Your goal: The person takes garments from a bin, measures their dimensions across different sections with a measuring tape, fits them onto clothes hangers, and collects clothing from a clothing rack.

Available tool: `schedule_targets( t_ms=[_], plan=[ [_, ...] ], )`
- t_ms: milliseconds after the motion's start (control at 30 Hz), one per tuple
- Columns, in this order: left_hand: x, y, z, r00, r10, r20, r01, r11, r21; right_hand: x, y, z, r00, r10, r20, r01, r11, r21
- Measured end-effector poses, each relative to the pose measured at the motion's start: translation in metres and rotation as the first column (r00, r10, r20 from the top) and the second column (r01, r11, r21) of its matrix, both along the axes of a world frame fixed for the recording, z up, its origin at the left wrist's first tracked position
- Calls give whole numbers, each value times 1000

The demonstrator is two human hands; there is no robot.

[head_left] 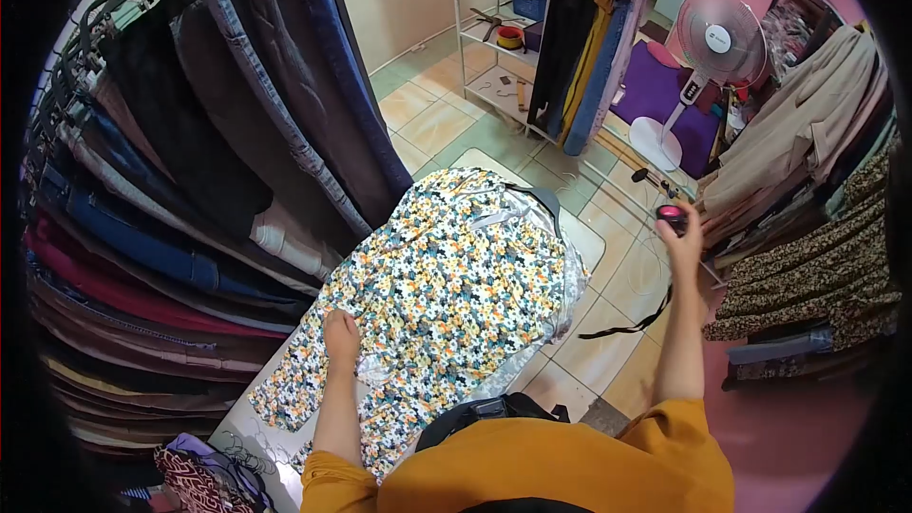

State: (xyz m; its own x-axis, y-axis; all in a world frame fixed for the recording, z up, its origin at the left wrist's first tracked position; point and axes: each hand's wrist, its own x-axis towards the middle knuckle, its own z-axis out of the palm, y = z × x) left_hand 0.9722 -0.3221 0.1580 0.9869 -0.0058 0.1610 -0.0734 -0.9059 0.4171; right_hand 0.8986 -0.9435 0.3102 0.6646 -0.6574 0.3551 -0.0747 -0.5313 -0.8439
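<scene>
A garment with a yellow, white and dark floral print point(446, 266) lies spread over a pale padded board point(581, 239) in front of me. Its sleeve or leg parts reach toward my lower left. My left hand point(342, 334) rests on the garment with its fingers curled closed on the cloth. Held out to the right, above the floor, my right hand point(686, 230) is closed round a small dark object with a pink round face point(672, 218); its exact kind is hard to make out. A dark, light-flecked cord point(632, 331) hangs below that hand.
Rows of hanging trousers point(190, 199) crowd the left side. A white shelf rack point(463, 38) stands at the back, near a standing fan point(719, 38) and a purple mat point(655, 90). More clothes point(798, 133) hang close on the right. Loose wire hangers point(256, 446) lie at the lower left.
</scene>
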Motion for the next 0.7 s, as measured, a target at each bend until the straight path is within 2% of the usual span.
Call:
schedule_targets(
  t_ms=[33,67,100,133,200,267,333,367,400,433,467,533,600,667,700],
  plan=[
    [-2,-1,2,1000,-9,-5,9,1000,-7,9,12,-12,996,15,-87,-18,999,-34],
    [-5,-2,5,1000,-19,-10,19,1000,-12,24,14,-48,995,62,-79,-62,998,2],
    [-10,-8,9,996,-49,70,54,996,-69,39,17,-89,992,108,-71,-105,994,39],
    [-12,-12,6,996,-50,72,54,996,-64,50,32,-111,989,70,-131,-69,998,6],
    [-16,-16,-4,998,43,45,-44,998,40,67,49,-149,955,-7,-298,-24,995,-98],
    [-20,-13,-9,996,58,74,-62,996,60,73,59,-167,846,-36,-532,-56,986,-155],
    [-25,-5,-11,995,81,-54,-75,993,93,78,74,-161,831,-52,-554,-66,979,-191],
    [-27,-4,-14,995,102,9,-102,991,88,82,78,-160,867,-118,-485,-48,947,-317],
    [-29,-2,-15,994,105,8,-105,990,90,88,80,-158,898,-175,-404,-22,899,-438],
    [-30,2,-16,995,95,-18,-92,991,99,92,84,-153,918,-184,-350,-10,875,-484],
    [-31,5,-16,996,84,-42,-79,991,109,99,87,-154,919,-183,-350,-10,875,-483],
    [-34,11,-20,997,66,-28,-63,991,116,111,95,-156,898,-13,-441,-172,910,-378],
    [-36,11,-22,999,50,-10,-49,991,122,118,102,-162,869,-37,-493,-202,884,-421],
    [-38,6,-22,992,118,31,-121,986,117,135,104,-188,807,-110,-580,-214,860,-462],
    [-38,5,-20,992,128,14,-129,984,124,136,109,-187,822,-138,-552,-177,860,-479]
  ],
)
